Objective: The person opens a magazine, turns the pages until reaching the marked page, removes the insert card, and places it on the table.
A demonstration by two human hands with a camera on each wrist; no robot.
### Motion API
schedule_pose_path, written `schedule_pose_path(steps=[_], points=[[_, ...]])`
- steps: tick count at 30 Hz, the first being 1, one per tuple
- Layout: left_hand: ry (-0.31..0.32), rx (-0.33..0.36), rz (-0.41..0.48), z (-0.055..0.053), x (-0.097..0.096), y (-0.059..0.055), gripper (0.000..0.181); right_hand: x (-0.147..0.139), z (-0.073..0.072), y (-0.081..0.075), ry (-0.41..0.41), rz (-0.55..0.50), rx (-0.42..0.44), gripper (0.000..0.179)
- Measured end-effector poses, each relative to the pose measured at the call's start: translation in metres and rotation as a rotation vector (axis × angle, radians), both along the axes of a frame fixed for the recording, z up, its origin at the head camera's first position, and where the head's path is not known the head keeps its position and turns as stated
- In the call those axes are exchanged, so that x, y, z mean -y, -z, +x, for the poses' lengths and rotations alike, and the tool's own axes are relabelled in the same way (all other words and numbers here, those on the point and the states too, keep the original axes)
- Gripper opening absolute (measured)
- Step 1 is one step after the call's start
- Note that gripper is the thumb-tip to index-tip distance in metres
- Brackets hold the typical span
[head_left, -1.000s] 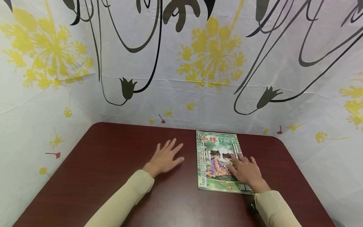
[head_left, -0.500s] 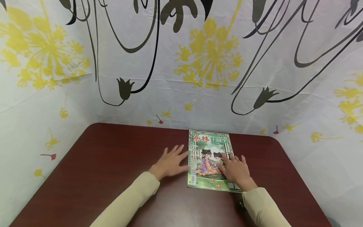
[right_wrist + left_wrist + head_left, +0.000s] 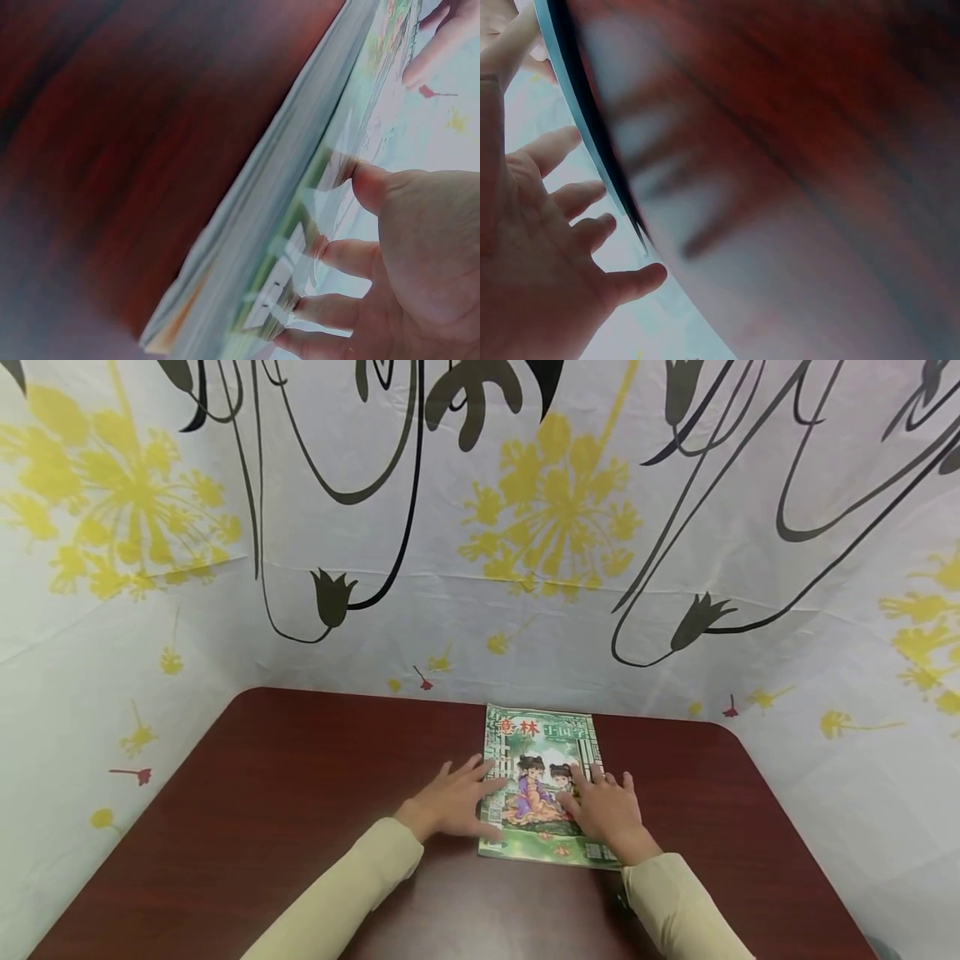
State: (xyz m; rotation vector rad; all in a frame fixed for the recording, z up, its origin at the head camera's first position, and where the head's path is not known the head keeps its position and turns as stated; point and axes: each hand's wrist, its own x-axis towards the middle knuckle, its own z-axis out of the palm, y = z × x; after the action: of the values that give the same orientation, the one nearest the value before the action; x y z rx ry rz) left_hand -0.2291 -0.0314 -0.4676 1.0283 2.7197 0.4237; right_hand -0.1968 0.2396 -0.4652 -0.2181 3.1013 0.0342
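A glossy green magazine (image 3: 536,797) with two cartoon figures and red title characters on its cover lies flat on the dark red table. My right hand (image 3: 606,810) rests its spread fingertips on the right half of the cover. In the right wrist view those fingertips (image 3: 322,246) press the shiny cover above the thick page edges. At the magazine's left edge is my left hand (image 3: 452,802), fingers spread, with fingers and thumb overlapping the border of the cover. The left wrist view shows that hand's thumb and fingers (image 3: 637,283) extended along the magazine's thin dark edge (image 3: 581,105).
The dark red wooden table (image 3: 322,793) has rounded far corners and runs back to a white cloth wall (image 3: 420,643) printed with yellow flowers and dark vines. The magazine's top edge lies close to the table's far edge. More of the cloth hangs at both sides.
The magazine has slid left across the table with my right hand on it. My left hand has moved right, from the bare table to the magazine's left edge.
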Motion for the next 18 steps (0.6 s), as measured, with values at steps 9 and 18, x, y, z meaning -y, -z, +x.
schedule_pose_path(steps=[9, 18], points=[[-0.009, -0.002, -0.003, 0.000, 0.013, -0.003, 0.089, 0.013, -0.004, 0.001, -0.027, 0.004, -0.021, 0.062], [-0.035, -0.022, -0.028, 0.002, 0.025, 0.000, 0.090, 0.018, -0.006, 0.003, -0.046, -0.039, 0.012, 0.063]])
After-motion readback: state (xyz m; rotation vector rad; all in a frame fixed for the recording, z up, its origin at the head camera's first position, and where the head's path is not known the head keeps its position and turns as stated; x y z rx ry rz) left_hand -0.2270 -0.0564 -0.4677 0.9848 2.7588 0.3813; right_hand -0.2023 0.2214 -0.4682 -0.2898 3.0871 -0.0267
